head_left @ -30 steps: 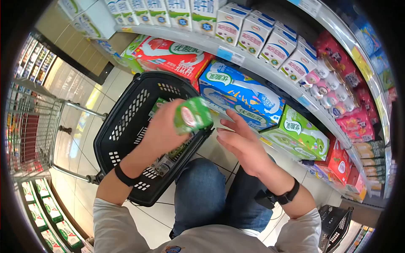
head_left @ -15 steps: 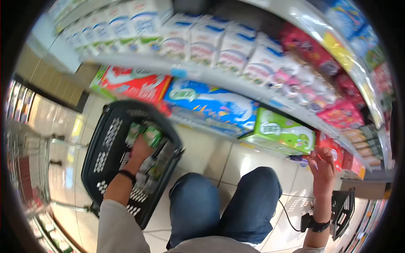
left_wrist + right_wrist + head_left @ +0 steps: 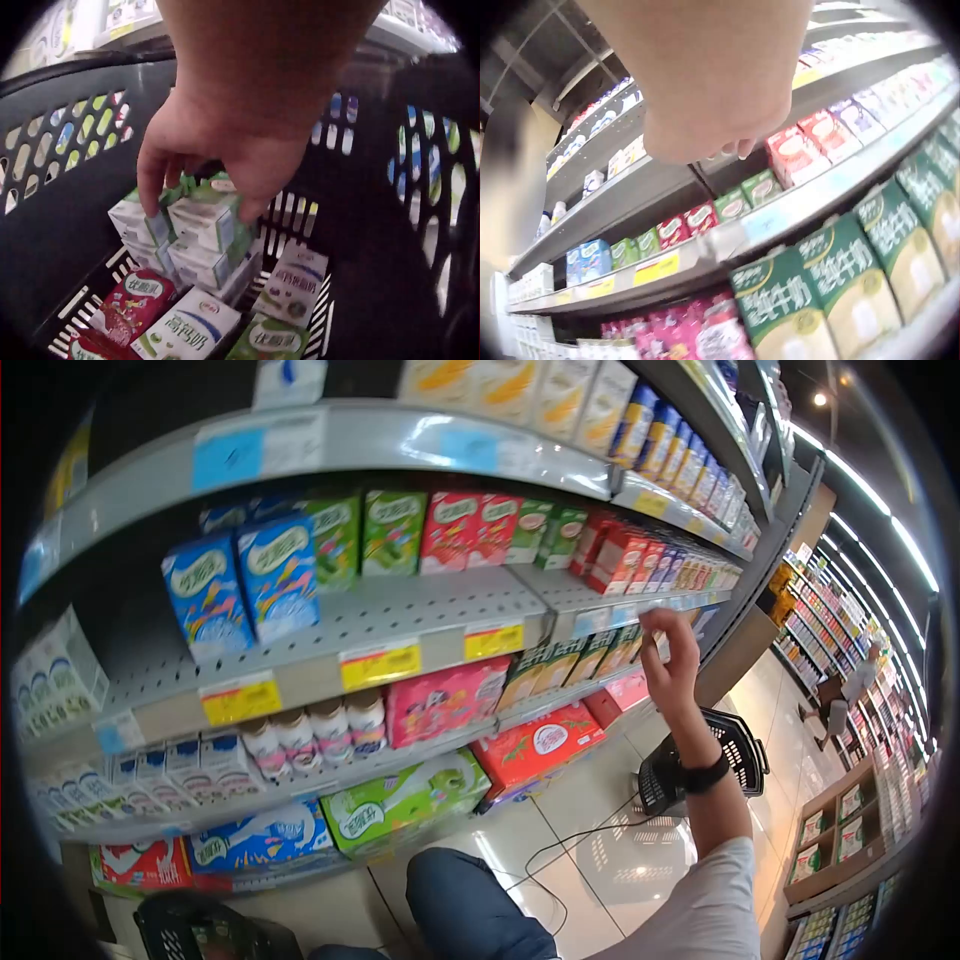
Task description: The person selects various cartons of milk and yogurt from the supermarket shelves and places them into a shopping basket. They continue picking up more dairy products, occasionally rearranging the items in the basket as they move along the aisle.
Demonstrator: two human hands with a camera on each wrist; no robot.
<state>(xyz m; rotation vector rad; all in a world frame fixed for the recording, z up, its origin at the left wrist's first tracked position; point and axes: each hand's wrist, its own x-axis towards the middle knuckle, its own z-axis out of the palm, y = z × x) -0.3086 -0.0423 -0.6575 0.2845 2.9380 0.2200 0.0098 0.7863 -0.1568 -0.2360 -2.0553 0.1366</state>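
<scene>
Down in the black shopping basket, my left hand (image 3: 225, 142) grips a green-and-white drink carton (image 3: 201, 214), thumb on one side and fingers on the other. That carton sits on top of another, beside a second stack of green-and-white cartons (image 3: 142, 225). Around them lie red yogurt-drink cartons (image 3: 135, 300), a white milk carton (image 3: 187, 326) and a green carton (image 3: 266, 341). My right hand (image 3: 672, 660) is raised before the shelf with loosely curled fingers and holds nothing. Nearest to it are red cartons (image 3: 799, 156) and small green cartons (image 3: 761, 187) on the middle shelf.
The black basket (image 3: 160, 920) stands at the lower left by my knees. A second black basket (image 3: 740, 745) is on the floor at right, with a cable (image 3: 560, 850) trailing near it. Large drink boxes (image 3: 405, 800) line the bottom shelf. A person (image 3: 860, 685) is far down the aisle.
My left hand lowered the green carton from over the basket's edge down into it. The right hand moved away to the right and up toward the shelf, and the head view swung up and right.
</scene>
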